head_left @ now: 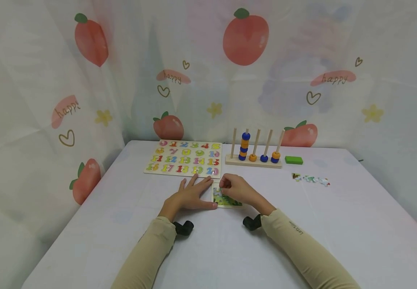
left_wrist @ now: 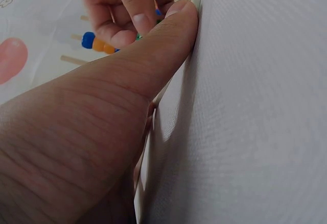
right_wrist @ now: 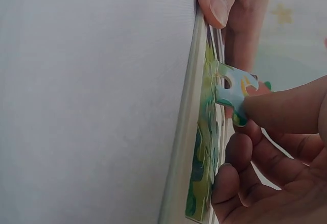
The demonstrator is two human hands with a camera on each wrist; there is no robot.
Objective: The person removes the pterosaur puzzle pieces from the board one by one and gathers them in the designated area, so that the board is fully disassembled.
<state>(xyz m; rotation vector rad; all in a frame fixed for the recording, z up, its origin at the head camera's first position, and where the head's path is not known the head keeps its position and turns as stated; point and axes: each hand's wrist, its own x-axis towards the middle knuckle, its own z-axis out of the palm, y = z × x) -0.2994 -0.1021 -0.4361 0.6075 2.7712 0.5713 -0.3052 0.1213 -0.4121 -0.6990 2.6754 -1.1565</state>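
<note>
Here's the puzzle piece (right_wrist: 232,89), light blue with touches of yellow and green, tipped up on edge over the small picture puzzle (right_wrist: 188,117); whether it touches the surface, I can't tell; the right hand (head_left: 242,188) pinches it between thumb and fingers, the other fingers curled low beside the picture; across from it the left hand (head_left: 190,196) lies with fingers spread, thumb on the puzzle's near left corner; the 2 hands are close together, with the picture between them; just behind, flat on the table (head_left: 208,249), sits the number board (head_left: 183,158), its colourful figures running up to 20; beside that stands the wooden bead rack (head_left: 253,161) with 5 pegs, blue and orange beads stacked tallest on the 2nd from the left; to its right, a green block (head_left: 293,160), and nearer, a short row of loose pieces (head_left: 310,179); peaches dot the curtain (head_left: 201,36) behind.
</note>
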